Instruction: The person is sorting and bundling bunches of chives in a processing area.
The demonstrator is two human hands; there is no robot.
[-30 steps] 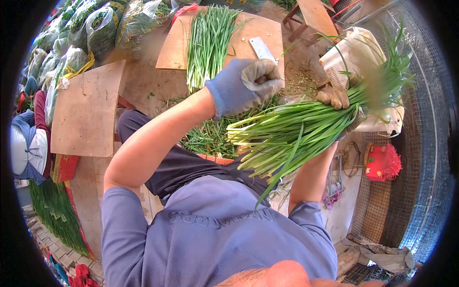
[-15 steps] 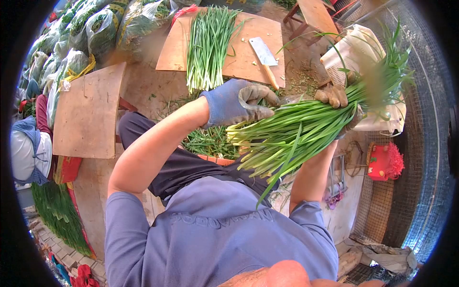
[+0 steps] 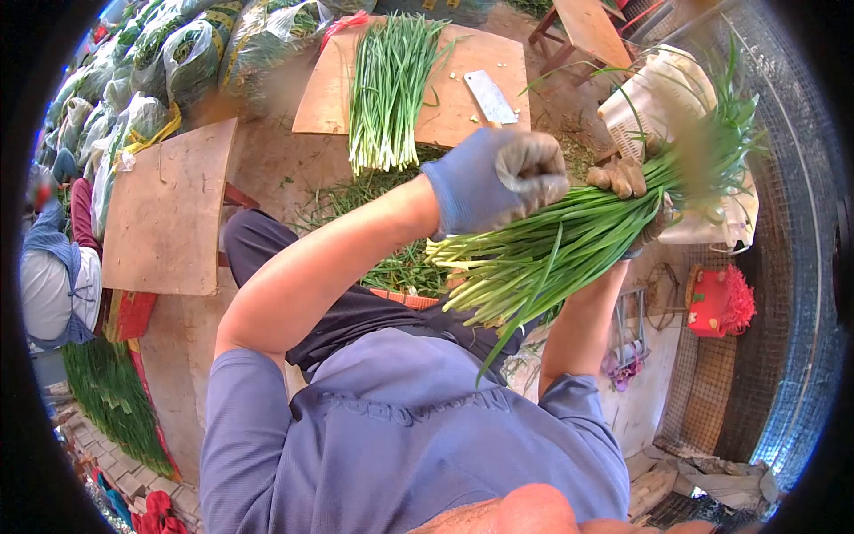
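Note:
A bunch of garlic chives [image 3: 534, 254] lies across my lap side, pale root ends to the left and leafy tips to the upper right. My right hand [image 3: 620, 178], in a soiled glove, is wrapped round the bunch near its leafy half. Over the upper edge of the stalks is my left hand [image 3: 498, 182], in a blue glove with a dirty grey palm, its fingers curled in. Whether anything is in those fingers is hidden. Beyond it, a cleaver [image 3: 491, 98] rests on a wooden board [image 3: 320, 93], its handle mostly covered by the left hand. A second chive bunch [image 3: 391, 89] lies on that board.
At left stands another wooden board [image 3: 165, 209], with plastic bags of greens [image 3: 191, 62] behind it. A white plastic basket [image 3: 663, 84] and a red stool [image 3: 709, 303] are at right. Trimmings [image 3: 400, 267] litter the floor. Part of another person [image 3: 58, 276] shows at far left.
My left hand has moved right and slightly up along the chives, its fingers curling in more and now covering the cleaver's handle. My right hand keeps its hold, nearly still.

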